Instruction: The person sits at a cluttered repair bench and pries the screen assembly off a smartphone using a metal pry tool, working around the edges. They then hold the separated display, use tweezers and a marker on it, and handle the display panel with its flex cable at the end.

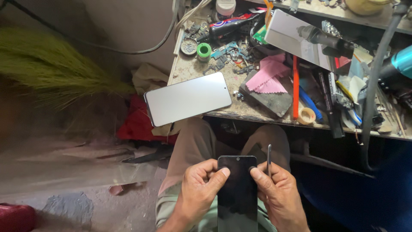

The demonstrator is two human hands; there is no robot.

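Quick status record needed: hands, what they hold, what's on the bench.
left hand: grips the dark phone by its left edge, thumb on the glass
right hand: grips the phone's right edge, thumb on the glass; a thin grey tool stands up between its fingers
bench: pale phone lying face up over the edge, pink cloth, tape roll

Bare hands, no sleeves, khaki trousers, pale green shirt
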